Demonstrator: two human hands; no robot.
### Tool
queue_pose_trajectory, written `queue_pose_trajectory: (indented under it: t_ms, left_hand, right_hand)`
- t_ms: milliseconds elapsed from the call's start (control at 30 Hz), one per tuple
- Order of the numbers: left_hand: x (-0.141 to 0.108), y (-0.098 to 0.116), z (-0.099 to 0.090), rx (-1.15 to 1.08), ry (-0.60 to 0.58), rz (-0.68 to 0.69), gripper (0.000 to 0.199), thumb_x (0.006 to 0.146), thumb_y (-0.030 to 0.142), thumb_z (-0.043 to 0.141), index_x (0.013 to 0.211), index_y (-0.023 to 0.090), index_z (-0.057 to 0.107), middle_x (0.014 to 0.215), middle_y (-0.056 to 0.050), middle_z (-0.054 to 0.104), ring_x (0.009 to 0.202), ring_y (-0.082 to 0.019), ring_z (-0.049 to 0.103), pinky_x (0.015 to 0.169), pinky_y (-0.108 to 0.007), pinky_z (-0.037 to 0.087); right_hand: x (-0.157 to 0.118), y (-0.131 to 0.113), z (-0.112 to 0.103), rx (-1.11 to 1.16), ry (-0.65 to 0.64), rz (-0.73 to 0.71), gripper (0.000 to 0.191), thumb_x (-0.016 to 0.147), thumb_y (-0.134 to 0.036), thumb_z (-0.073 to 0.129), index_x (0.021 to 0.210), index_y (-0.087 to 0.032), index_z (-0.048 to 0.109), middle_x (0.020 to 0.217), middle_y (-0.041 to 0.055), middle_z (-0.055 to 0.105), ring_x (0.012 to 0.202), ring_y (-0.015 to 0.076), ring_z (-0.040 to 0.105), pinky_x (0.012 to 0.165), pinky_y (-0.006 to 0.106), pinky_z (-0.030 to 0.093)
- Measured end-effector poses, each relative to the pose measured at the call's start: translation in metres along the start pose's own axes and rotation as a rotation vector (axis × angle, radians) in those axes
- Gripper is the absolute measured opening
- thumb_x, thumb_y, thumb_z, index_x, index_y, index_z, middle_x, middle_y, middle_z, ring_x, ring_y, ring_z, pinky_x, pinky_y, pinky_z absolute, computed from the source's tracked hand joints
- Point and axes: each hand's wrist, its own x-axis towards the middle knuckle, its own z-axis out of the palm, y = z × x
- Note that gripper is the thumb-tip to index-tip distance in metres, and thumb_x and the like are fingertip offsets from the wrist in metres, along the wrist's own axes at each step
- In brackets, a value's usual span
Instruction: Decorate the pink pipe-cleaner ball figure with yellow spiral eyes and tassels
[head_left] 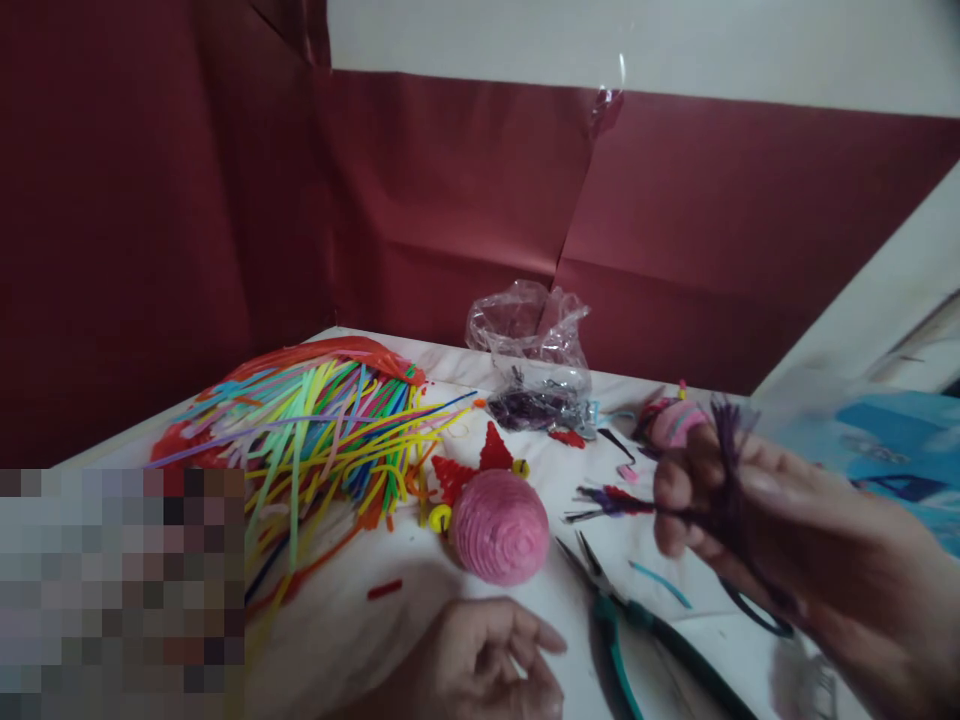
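My right hand (817, 540) is raised at the right, its fingers closed on a dark purple thread tassel (729, 465). Strands stick up above the fingers and trail down across the palm. Left of those fingertips, a frayed purple and red thread end (611, 500) pokes out. My left hand (502, 650) hovers low in the middle, loosely curled with gaps between the fingers and nothing seen in it. Just beyond it sits a pink coiled ball (501, 527) with red pointed pieces (495, 447) and yellow bells (440, 517) at its far side. Green-handled pliers (611, 600) lie between my hands, jaws apart.
Many coloured pipe cleaners (322, 420) spill from a red bag (330, 347) on the left. A clear plastic bag (529, 345) with dark thread stands at the back. Behind my right hand lies another pink ball (673, 425). A blue strip (660, 583) and red bit (385, 589) lie on the table.
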Motion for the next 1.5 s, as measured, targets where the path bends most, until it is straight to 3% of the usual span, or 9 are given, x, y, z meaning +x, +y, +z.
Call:
queue_pose_trajectory:
  t_ms: [100, 300, 433, 667, 933, 1100, 1200, 1300, 1500]
  left_hand:
    - [0.002, 0.025, 0.007, -0.392, -0.098, -0.056, 0.078, 0.054, 0.059, 0.075, 0.114, 0.015, 0.052, 0.097, -0.009, 0.061, 0.057, -0.01, 0.061, 0.052, -0.021, 0.043]
    - [0.006, 0.064, 0.022, -0.503, -0.112, -0.073, 0.059, 0.062, 0.053, 0.072, 0.101, 0.012, 0.054, 0.079, -0.006, 0.066, 0.053, -0.011, 0.063, 0.053, -0.022, 0.044]
    - [0.01, 0.068, 0.028, -0.39, 0.036, -0.08, 0.033, 0.067, 0.04, 0.07, 0.069, 0.013, 0.051, 0.059, 0.0, 0.061, 0.043, -0.008, 0.056, 0.046, -0.02, 0.041]
    - [0.018, 0.071, 0.018, -0.324, 0.21, -0.001, 0.021, 0.069, 0.032, 0.065, 0.065, 0.013, 0.055, 0.059, 0.0, 0.062, 0.044, -0.008, 0.055, 0.048, -0.02, 0.04]
    - [0.018, 0.073, 0.016, -0.34, 0.111, -0.074, 0.023, 0.075, 0.036, 0.06, 0.075, 0.013, 0.056, 0.067, -0.003, 0.063, 0.051, -0.01, 0.058, 0.052, -0.022, 0.041]
    - [0.014, 0.072, 0.016, -0.365, 0.078, -0.144, 0.058, 0.066, 0.057, 0.065, 0.103, 0.016, 0.048, 0.09, -0.006, 0.063, 0.049, -0.011, 0.06, 0.041, -0.02, 0.037]
    - [0.013, 0.07, 0.019, -0.327, -0.04, -0.196, 0.054, 0.066, 0.055, 0.066, 0.1, 0.016, 0.048, 0.082, -0.005, 0.065, 0.042, -0.008, 0.055, 0.038, -0.018, 0.033]
    - [0.013, 0.074, 0.018, -0.163, 0.007, -0.222, 0.025, 0.082, 0.04, 0.047, 0.084, 0.015, 0.05, 0.061, -0.001, 0.061, 0.036, -0.005, 0.044, 0.038, -0.018, 0.028]
    - [0.002, 0.101, 0.004, 0.738, 0.139, -0.059, 0.034, 0.085, 0.028, 0.042, 0.054, 0.017, 0.049, 0.048, 0.002, 0.047, 0.045, -0.009, 0.042, 0.046, -0.023, 0.024]
  right_hand:
    - [-0.033, 0.023, 0.008, 0.479, -0.125, 0.055, 0.011, 0.066, -0.038, 0.076, 0.068, -0.028, 0.071, 0.073, 0.004, 0.071, 0.066, 0.0178, 0.067, 0.062, 0.024, 0.053]
    - [-0.058, 0.049, 0.02, 0.63, -0.112, 0.102, 0.007, 0.073, -0.032, 0.072, 0.075, -0.025, 0.072, 0.08, 0.0051, 0.071, 0.071, 0.0173, 0.067, 0.067, 0.025, 0.054]
    - [-0.058, 0.055, 0.019, 0.701, -0.075, 0.113, 0.008, 0.077, -0.028, 0.069, 0.081, -0.023, 0.072, 0.083, 0.0056, 0.072, 0.073, 0.0157, 0.068, 0.068, 0.022, 0.054]
    - [-0.048, 0.05, 0.017, 0.746, -0.046, 0.09, 0.014, 0.079, -0.027, 0.069, 0.09, -0.019, 0.071, 0.093, 0.009, 0.072, 0.071, 0.0157, 0.068, 0.067, 0.025, 0.056]
    - [-0.043, 0.054, 0.025, 0.692, 0.025, 0.17, 0.013, 0.074, -0.013, 0.074, 0.086, -0.016, 0.074, 0.086, 0.0042, 0.073, 0.072, 0.0102, 0.066, 0.066, 0.015, 0.053]
    - [-0.046, 0.051, 0.023, 0.694, 0.253, 0.116, 0.012, 0.07, -0.015, 0.077, 0.082, -0.016, 0.075, 0.078, 0.0028, 0.073, 0.069, 0.0103, 0.066, 0.066, 0.014, 0.054]
    - [-0.046, 0.048, 0.028, 0.647, 0.399, 0.064, 0.016, 0.062, -0.019, 0.083, 0.076, -0.018, 0.075, 0.076, 0.0033, 0.073, 0.07, 0.0118, 0.067, 0.068, 0.013, 0.054]
    - [-0.047, 0.049, 0.026, 0.507, 0.455, 0.02, 0.02, 0.056, -0.026, 0.085, 0.073, -0.021, 0.076, 0.076, 0.0046, 0.074, 0.069, 0.0132, 0.068, 0.065, 0.012, 0.053]
    - [-0.061, 0.051, 0.006, -0.36, 0.617, -0.017, 0.045, 0.063, -0.049, 0.074, 0.104, -0.03, 0.07, 0.112, 0.0069, 0.066, 0.098, 0.0276, 0.062, 0.069, 0.027, 0.056]
